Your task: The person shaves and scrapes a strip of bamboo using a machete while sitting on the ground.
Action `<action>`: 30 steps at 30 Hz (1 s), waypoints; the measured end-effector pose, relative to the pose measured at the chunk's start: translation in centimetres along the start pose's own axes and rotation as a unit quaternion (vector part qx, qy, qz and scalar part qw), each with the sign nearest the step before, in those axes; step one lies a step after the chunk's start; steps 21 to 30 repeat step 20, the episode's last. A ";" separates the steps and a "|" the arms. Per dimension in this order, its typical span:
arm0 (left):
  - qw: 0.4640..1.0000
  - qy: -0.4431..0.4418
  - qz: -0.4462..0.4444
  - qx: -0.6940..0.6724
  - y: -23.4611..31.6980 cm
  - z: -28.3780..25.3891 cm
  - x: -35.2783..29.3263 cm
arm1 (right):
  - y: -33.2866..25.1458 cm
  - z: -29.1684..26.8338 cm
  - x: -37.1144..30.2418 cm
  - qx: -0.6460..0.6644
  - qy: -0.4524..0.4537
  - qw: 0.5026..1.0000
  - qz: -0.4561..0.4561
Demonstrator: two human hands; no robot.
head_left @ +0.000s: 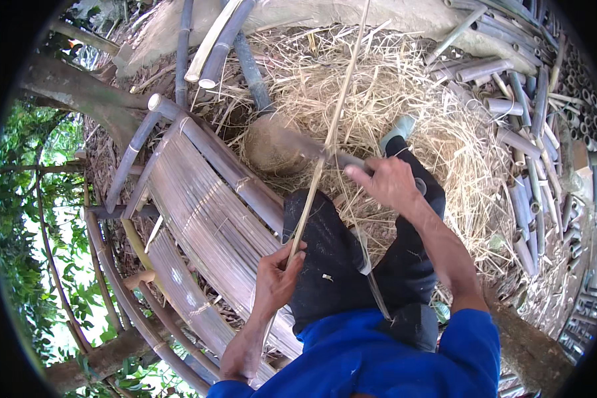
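My left hand [280, 278] is closed around the lower part of a long, thin bamboo strip [343, 93], near my left knee. The strip slants up and away past the top of the view. In my right hand [395, 186] is the handle of a knife [348, 160], gripped with the thumb along it. Its blade points left, blurred by motion, and crosses the strip; whether it touches the strip I cannot tell. Behind the blade stands a round wooden block [265, 147]. Another thin strip [377, 292] hangs by my lap.
A slatted bamboo bench [199, 179] lies along my left side. Pale shavings [471, 152] cover the ground ahead and to the right. Bamboo poles [227, 43] lean at the far left of centre. Cut bamboo lengths [521, 142] are piled at the right.
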State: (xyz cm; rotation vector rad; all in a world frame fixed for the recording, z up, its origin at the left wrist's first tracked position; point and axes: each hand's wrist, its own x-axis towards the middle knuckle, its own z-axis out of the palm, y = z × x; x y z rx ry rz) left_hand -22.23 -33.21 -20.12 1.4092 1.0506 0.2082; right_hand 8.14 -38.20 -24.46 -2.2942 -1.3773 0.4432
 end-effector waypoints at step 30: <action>0.981 -0.025 -0.187 0.036 -0.7 -4.3 -8.9 | 15.2 -4.0 13.0 -0.167 0.023 0.978 0.126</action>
